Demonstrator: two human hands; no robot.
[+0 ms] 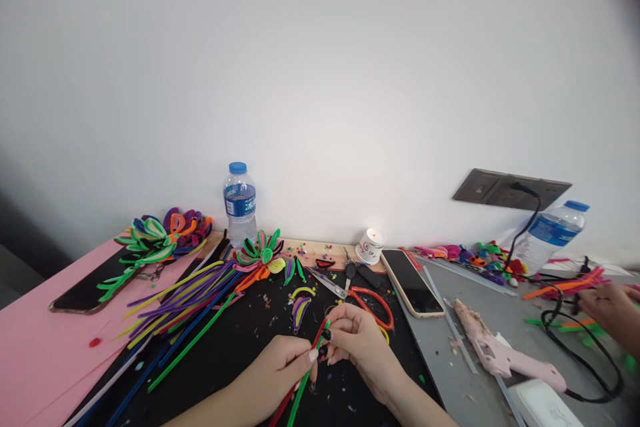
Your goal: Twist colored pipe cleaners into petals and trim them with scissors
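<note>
Both hands meet low centre: left hand (287, 363), right hand (353, 337) pinching pipe cleaners (306, 373).

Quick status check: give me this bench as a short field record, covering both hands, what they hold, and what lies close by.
left hand: pinches red and green fuzzy pipe cleaners
right hand: fingertips meet the same stems
surface: black mat
nearby right: red-handled scissors, dark smartphone, pink glue gun
nearby left: loose pipe cleaner bundle
far right: another person's hand

bare black mat (250, 340) left of hands | red scissors (373, 303) just behind | glue gun (500, 350) right
</note>
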